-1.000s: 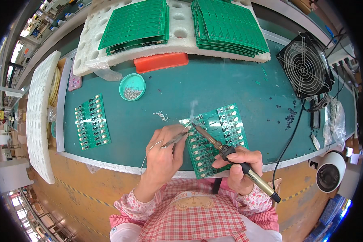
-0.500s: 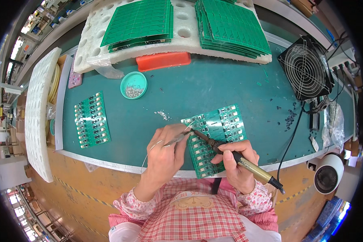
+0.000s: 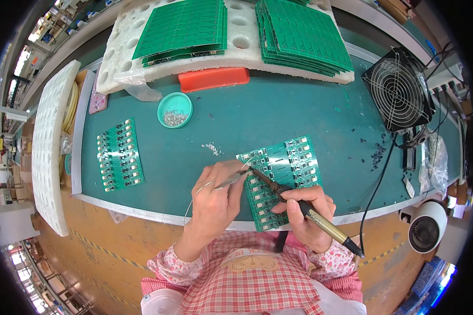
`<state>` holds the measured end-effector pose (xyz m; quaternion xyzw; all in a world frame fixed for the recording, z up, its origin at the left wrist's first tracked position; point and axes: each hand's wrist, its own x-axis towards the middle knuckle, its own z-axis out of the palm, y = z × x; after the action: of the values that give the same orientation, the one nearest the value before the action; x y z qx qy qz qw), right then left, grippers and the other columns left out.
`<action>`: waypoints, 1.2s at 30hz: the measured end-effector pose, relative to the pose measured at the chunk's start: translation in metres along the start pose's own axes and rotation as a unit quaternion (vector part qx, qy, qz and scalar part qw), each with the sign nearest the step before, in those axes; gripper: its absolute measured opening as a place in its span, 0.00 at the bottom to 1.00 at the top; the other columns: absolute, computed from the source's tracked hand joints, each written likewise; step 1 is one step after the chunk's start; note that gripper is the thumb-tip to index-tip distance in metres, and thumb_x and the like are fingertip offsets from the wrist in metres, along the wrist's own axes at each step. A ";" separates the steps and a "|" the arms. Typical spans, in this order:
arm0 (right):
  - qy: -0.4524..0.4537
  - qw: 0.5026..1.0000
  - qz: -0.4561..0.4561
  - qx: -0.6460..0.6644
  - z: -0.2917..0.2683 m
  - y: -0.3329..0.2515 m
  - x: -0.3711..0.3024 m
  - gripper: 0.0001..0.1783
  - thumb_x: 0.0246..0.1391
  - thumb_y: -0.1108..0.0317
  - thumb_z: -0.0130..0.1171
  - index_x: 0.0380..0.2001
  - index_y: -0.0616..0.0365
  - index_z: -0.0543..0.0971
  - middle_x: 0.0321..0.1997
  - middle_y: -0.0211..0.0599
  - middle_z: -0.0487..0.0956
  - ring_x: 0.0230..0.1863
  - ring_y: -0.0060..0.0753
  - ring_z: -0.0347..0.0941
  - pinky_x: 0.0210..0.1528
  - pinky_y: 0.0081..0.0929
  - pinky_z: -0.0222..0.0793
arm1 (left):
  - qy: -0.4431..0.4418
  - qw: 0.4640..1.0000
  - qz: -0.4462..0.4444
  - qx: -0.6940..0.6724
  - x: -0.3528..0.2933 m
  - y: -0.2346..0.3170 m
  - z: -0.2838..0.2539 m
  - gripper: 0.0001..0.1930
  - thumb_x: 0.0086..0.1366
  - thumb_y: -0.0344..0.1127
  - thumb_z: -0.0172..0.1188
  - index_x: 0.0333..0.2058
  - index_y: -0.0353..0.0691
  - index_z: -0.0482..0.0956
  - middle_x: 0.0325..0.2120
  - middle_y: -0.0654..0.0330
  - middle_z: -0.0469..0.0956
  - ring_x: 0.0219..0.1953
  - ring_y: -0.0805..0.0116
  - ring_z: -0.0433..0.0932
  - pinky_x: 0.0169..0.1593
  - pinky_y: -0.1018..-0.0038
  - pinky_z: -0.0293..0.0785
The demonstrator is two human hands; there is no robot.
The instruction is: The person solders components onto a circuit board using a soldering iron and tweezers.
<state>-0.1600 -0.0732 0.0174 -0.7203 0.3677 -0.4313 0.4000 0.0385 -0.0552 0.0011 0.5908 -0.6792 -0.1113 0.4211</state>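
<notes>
A green circuit board [image 3: 304, 164] with rows of small parts lies on the table in front of me, its near end at the table edge. My left hand [image 3: 214, 199] pinches metal tweezers [image 3: 230, 180], their tips at the board's upper left part. A thin solder wire [image 3: 189, 203] loops out of the same hand. My right hand [image 3: 312, 218] grips a soldering iron [image 3: 330, 229] with a gold and black handle. Its tip meets the board near the tweezers' tips; whether the tips touch each other is too small to tell.
Another board [image 3: 120, 156] lies at left. Beyond are a round dish [image 3: 175, 111] of small metal bits, a red tray [image 3: 214, 79] and stacked green boards [image 3: 184, 26] on white foam [image 3: 115, 58]. A fan [image 3: 398, 89] stands at right, near the iron's cord [image 3: 382, 181].
The rear of the soldering iron has swung slightly down and left, with my right fingers shifting a little on it. My left hand stays in place.
</notes>
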 end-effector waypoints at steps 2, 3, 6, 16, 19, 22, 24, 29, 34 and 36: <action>0.000 1.000 -0.001 0.002 0.000 0.001 -0.001 0.05 0.63 0.73 0.57 0.37 0.64 0.75 0.28 0.39 0.83 0.27 0.32 0.85 0.27 0.21 0.76 | 0.000 1.000 -0.001 -0.001 0.000 0.000 0.001 0.09 0.58 0.19 0.64 0.38 0.34 0.79 0.37 0.54 0.82 0.37 0.56 0.81 0.40 0.68 0.76; 0.025 1.000 -0.004 0.000 0.001 0.003 -0.003 0.05 0.59 0.74 0.61 0.37 0.63 0.77 0.25 0.37 0.83 0.26 0.29 0.83 0.27 0.22 0.75 | 0.002 1.000 0.002 0.001 -0.001 -0.001 0.001 0.10 0.58 0.19 0.64 0.39 0.34 0.79 0.37 0.54 0.82 0.37 0.56 0.81 0.40 0.68 0.76; 0.065 0.998 0.007 0.003 0.000 0.002 -0.009 0.06 0.57 0.74 0.64 0.37 0.61 0.78 0.23 0.34 0.83 0.24 0.25 0.82 0.27 0.22 0.75 | 0.003 1.000 0.003 0.000 0.000 0.000 0.001 0.10 0.58 0.19 0.64 0.39 0.34 0.79 0.37 0.54 0.82 0.37 0.56 0.81 0.40 0.68 0.76; 0.126 0.991 0.023 0.029 -0.005 0.004 -0.025 0.04 0.60 0.73 0.60 0.37 0.60 0.77 0.21 0.32 0.83 0.22 0.24 0.81 0.27 0.21 0.73 | 0.009 1.000 0.004 0.004 -0.001 0.001 0.002 0.08 0.58 0.19 0.64 0.37 0.33 0.79 0.37 0.54 0.82 0.37 0.55 0.81 0.40 0.67 0.76; 0.116 0.992 0.045 0.013 -0.006 0.003 -0.026 0.04 0.60 0.72 0.60 0.37 0.59 0.77 0.21 0.32 0.83 0.23 0.24 0.80 0.28 0.21 0.72 | 0.008 1.000 0.003 -0.008 -0.002 0.000 0.000 0.08 0.60 0.19 0.62 0.38 0.33 0.79 0.37 0.54 0.81 0.36 0.58 0.81 0.41 0.69 0.76; 0.114 0.992 0.052 0.015 -0.007 0.002 -0.026 0.04 0.60 0.72 0.59 0.37 0.58 0.77 0.21 0.32 0.83 0.23 0.24 0.80 0.29 0.22 0.71 | 0.037 0.997 -0.068 -0.022 -0.003 0.004 -0.011 0.08 0.58 0.19 0.64 0.37 0.31 0.79 0.38 0.53 0.81 0.35 0.55 0.80 0.40 0.67 0.76; 0.117 0.991 0.054 0.019 -0.007 0.002 -0.026 0.03 0.60 0.73 0.59 0.37 0.58 0.77 0.21 0.32 0.83 0.23 0.24 0.80 0.30 0.22 0.71 | 0.052 0.995 -0.085 -0.013 -0.002 -0.001 -0.017 0.08 0.58 0.19 0.63 0.37 0.31 0.79 0.38 0.53 0.81 0.35 0.55 0.81 0.40 0.67 0.76; 0.116 0.992 0.050 0.023 -0.006 0.004 -0.026 0.03 0.60 0.73 0.58 0.37 0.59 0.76 0.21 0.33 0.82 0.23 0.24 0.80 0.29 0.22 0.71 | 0.059 0.990 -0.125 0.022 -0.004 -0.011 -0.023 0.07 0.60 0.18 0.62 0.37 0.31 0.77 0.38 0.53 0.81 0.36 0.55 0.81 0.40 0.68 0.76; 0.116 0.992 0.032 0.029 -0.006 0.007 -0.025 0.04 0.60 0.73 0.58 0.37 0.60 0.76 0.22 0.34 0.82 0.22 0.25 0.80 0.26 0.21 0.71 | 0.068 0.991 -0.109 0.036 -0.005 -0.016 -0.018 0.06 0.65 0.22 0.59 0.40 0.34 0.79 0.35 0.56 0.80 0.34 0.66 0.80 0.41 0.74 0.74; 0.117 0.992 0.033 0.034 -0.006 0.007 -0.025 0.04 0.60 0.73 0.57 0.37 0.60 0.76 0.22 0.34 0.82 0.22 0.25 0.80 0.26 0.21 0.71 | 0.069 0.990 -0.117 0.031 -0.005 -0.017 -0.017 0.06 0.65 0.22 0.59 0.40 0.34 0.79 0.35 0.56 0.80 0.34 0.65 0.81 0.41 0.74 0.75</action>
<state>-0.1754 -0.0559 0.0048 -0.6384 0.4206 -0.5117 0.3920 0.0626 -0.0496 -0.0016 0.6855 -0.5773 -0.0977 0.4327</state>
